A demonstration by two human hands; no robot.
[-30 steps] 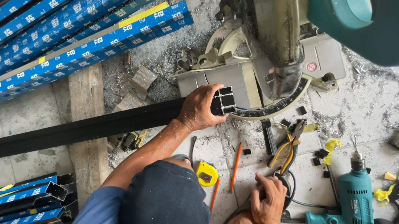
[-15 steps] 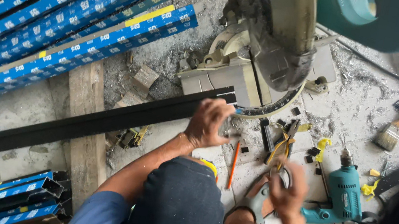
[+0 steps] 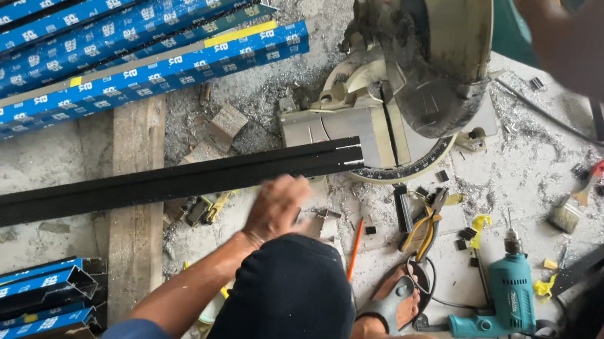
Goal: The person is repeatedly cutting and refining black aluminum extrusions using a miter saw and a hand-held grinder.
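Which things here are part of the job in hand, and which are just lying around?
In the job: mitre saw; black profile, its end at the saw's base; co-worker's hand beside it.
Lying about: drill; brush; pencil; pliers; blue-wrapped profiles.

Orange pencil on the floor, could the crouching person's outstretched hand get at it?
Probably yes: the outstretched hand rests on the floor by the black profile, and the orange pencil lies close beside it, only small scraps between.
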